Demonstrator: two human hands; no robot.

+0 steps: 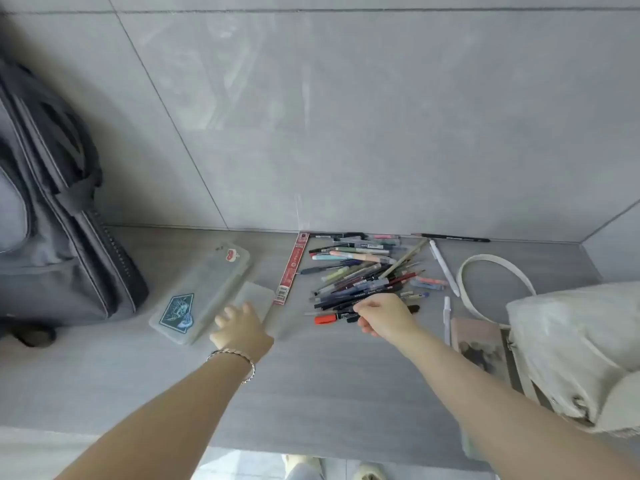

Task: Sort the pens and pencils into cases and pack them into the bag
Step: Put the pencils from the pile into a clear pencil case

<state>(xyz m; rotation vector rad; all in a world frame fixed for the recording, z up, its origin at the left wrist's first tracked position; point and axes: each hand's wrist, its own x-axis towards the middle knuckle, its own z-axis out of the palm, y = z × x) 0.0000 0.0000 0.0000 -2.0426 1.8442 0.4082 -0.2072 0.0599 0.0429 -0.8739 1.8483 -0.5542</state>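
A heap of pens and pencils lies on the grey counter against the wall. My right hand is at the heap's near edge and pinches a dark pen there, beside a red-capped marker. Two translucent plastic cases lie to the left: a larger one with stickers and a smaller one overlapping its right side. My left hand hovers with relaxed fingers over the smaller case's near end. A dark grey backpack leans at the far left.
A long red box lies between the cases and the heap. Two white pens lie right of the heap. A cream tote bag with a looped handle and a pinkish booklet take up the right side.
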